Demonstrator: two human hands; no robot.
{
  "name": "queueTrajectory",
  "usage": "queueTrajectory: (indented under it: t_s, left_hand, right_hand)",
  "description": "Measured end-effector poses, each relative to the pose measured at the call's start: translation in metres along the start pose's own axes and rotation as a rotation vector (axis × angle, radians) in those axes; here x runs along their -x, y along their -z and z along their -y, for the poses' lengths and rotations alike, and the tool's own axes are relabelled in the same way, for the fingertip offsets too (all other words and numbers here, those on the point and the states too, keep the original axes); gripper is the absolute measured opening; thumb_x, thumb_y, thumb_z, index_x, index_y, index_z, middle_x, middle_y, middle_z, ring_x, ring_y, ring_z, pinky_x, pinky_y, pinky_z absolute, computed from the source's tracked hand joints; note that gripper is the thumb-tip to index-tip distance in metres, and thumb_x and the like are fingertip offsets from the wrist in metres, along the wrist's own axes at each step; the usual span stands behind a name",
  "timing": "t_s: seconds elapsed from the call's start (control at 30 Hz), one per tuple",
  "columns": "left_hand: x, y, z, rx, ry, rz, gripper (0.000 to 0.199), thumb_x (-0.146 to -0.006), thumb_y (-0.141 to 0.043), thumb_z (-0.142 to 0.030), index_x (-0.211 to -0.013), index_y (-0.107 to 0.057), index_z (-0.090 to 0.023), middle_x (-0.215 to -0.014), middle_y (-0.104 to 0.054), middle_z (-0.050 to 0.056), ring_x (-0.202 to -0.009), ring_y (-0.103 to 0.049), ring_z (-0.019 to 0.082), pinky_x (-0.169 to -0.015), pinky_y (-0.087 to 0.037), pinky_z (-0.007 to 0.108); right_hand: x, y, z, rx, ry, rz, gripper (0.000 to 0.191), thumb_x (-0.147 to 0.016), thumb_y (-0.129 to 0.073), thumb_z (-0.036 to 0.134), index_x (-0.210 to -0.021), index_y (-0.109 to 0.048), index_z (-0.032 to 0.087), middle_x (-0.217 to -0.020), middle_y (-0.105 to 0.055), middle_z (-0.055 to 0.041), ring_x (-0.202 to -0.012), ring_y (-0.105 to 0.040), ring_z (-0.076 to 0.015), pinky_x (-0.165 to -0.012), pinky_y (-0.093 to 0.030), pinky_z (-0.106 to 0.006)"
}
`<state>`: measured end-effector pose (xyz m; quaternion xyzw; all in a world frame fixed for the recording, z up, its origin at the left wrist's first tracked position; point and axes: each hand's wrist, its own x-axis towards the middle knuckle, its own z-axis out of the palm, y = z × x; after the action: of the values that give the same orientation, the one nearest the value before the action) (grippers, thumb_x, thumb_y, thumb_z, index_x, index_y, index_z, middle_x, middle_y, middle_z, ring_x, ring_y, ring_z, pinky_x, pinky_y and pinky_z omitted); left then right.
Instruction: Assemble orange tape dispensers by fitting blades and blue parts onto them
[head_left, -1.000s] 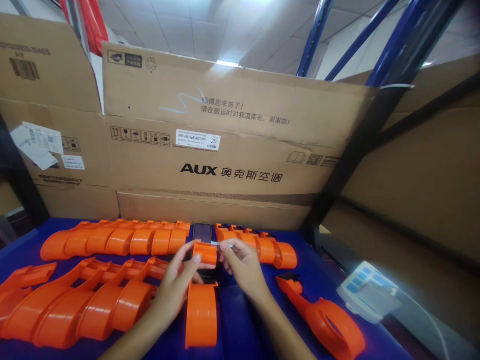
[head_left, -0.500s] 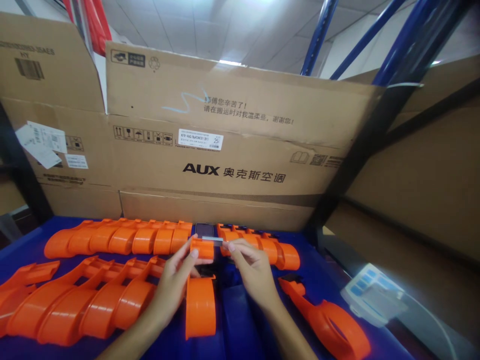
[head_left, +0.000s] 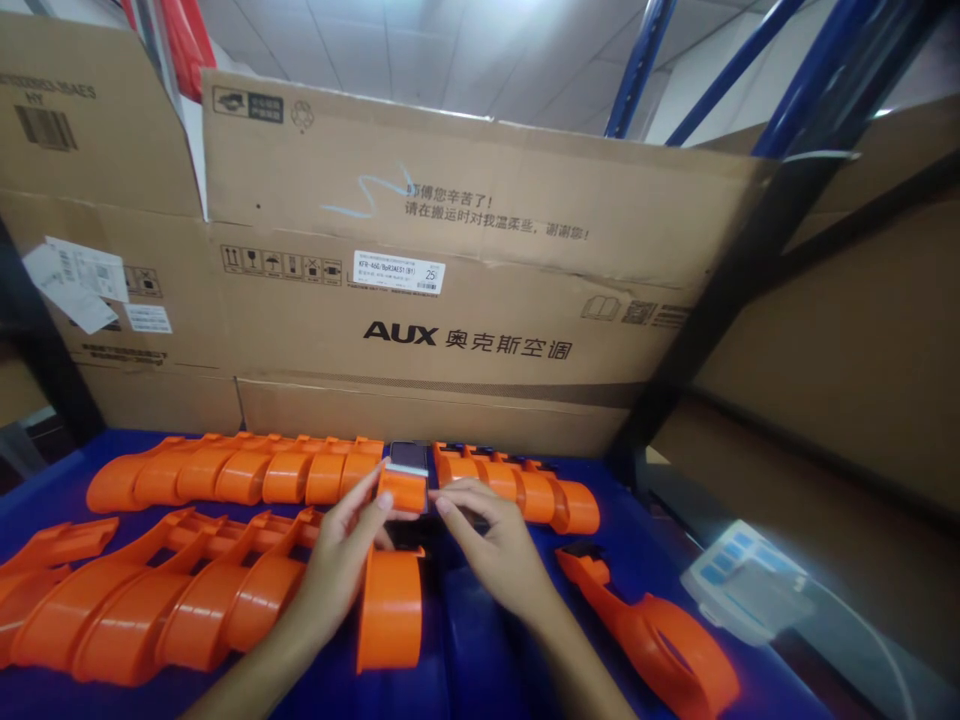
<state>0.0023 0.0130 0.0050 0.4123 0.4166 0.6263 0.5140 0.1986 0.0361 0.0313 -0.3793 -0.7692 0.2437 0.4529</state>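
Note:
My left hand [head_left: 349, 525] is closed around the upper end of an orange plastic tape dispenser [head_left: 403, 492], thumb in front and fingers on its left side. A rounded orange part [head_left: 391, 612] hangs just below that hand; it looks like the same dispenser's lower end. Along the dispenser's top edge lies a thin pale metal strip [head_left: 409, 470]. My right hand [head_left: 487, 535] is at the dispenser's right edge, thumb and forefinger tips drawn close together. Whether anything small is between them cannot be made out.
Orange dispensers stand in rows on the blue surface, at back left [head_left: 244, 475], front left [head_left: 195, 610] and back right [head_left: 525, 490]. Another dispenser [head_left: 667, 640] lies at front right, near a pale device [head_left: 750, 580] with a cable. Behind stands a cardboard panel [head_left: 300, 330]; a dark post [head_left: 705, 300] rises right.
The metal strip, earlier sticking out rightward towards my right fingers, now lies across the dispenser's top edge. My right hand has shifted slightly left, and the dispenser's lower part has swung slightly left.

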Motion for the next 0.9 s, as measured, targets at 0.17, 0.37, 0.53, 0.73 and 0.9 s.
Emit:
queueTrajectory:
  t_s: [0.17, 0.37, 0.53, 0.73, 0.9]
  left_hand:
    - [0.001, 0.001, -0.016, 0.139, 0.047, -0.135, 0.054, -0.08, -0.075, -0.057, -0.112, -0.07, -0.015, -0.058, -0.063, -0.003, -0.05, -0.056, 0.013, -0.051, -0.043, 0.022]
    - [0.006, -0.006, -0.006, 0.108, 0.078, -0.109, 0.067, -0.079, -0.077, -0.056, -0.13, -0.062, -0.015, -0.055, -0.061, -0.005, -0.051, -0.055, 0.012, -0.055, -0.043, 0.021]
    - [0.008, -0.007, -0.002, 0.039, 0.072, -0.05, 0.067, -0.082, -0.073, -0.056, -0.132, -0.058, -0.013, -0.056, -0.062, -0.005, -0.054, -0.054, 0.013, -0.057, -0.04, 0.022]
    - [0.008, -0.006, -0.003, 0.036, 0.101, -0.047, 0.068, -0.084, -0.071, -0.057, -0.134, -0.054, -0.014, -0.055, -0.06, -0.005, -0.053, -0.051, 0.013, -0.055, -0.039, 0.022]
    - [0.007, -0.006, -0.003, 0.047, 0.075, -0.032, 0.063, -0.084, -0.071, -0.058, -0.129, -0.058, -0.016, -0.057, -0.06, -0.005, -0.053, -0.05, 0.012, -0.055, -0.039, 0.021]
  right_hand:
    - [-0.001, -0.002, -0.003, 0.552, -0.047, 0.221, 0.018, -0.094, -0.065, 0.028, -0.104, -0.077, 0.02, -0.107, -0.072, -0.0108, -0.104, -0.062, -0.0282, -0.094, -0.046, -0.041]
    - [-0.002, -0.009, 0.006, 0.753, -0.077, 0.41, 0.022, -0.092, -0.066, 0.033, -0.108, -0.078, 0.024, -0.108, -0.068, -0.0111, -0.107, -0.058, -0.03, -0.092, -0.041, -0.042]
    - [-0.005, -0.009, 0.002, 0.704, -0.086, 0.447, 0.017, -0.09, -0.068, 0.029, -0.103, -0.077, 0.022, -0.108, -0.067, -0.0101, -0.108, -0.057, -0.0285, -0.092, -0.04, -0.039]
    - [-0.005, -0.01, -0.003, 0.628, -0.095, 0.449, 0.015, -0.09, -0.069, 0.028, -0.102, -0.076, 0.022, -0.11, -0.067, -0.0092, -0.108, -0.057, -0.0271, -0.094, -0.04, -0.039]
    - [-0.003, -0.013, -0.002, 0.632, -0.082, 0.448, 0.014, -0.091, -0.068, 0.024, -0.102, -0.074, 0.019, -0.109, -0.068, -0.0101, -0.107, -0.059, -0.027, -0.094, -0.042, -0.039]
